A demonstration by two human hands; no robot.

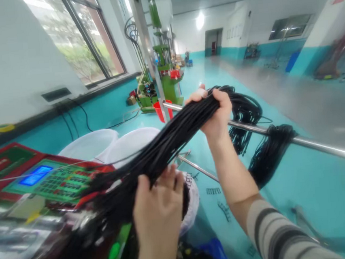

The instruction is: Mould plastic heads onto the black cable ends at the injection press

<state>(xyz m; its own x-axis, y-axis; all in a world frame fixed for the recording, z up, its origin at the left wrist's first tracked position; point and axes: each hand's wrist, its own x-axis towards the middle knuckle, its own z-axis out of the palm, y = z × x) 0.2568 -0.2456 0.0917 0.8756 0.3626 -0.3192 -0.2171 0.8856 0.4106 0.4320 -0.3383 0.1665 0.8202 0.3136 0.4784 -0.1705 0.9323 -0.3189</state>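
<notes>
A thick bundle of long black cords (173,139), perhaps cables or rubber strips, slants across the middle of the view. My right hand (215,113) is closed round its upper part, above a metal rail. The cords beyond this hand loop down over the rail. My left hand (159,204) is lower down, against the underside of the bundle, with its thumb and fingers apart and the palm showing. The lower end of the cords is blurred and spreads over the machine at the left.
Another black bundle (272,150) hangs on the metal rail (320,145). At the left is a control panel (52,179) with a lit blue screen. White tubs (90,143) and a lined bin (193,203) stand near. Black pieces (213,191) lie on the floor. A green machine (168,81) stands behind.
</notes>
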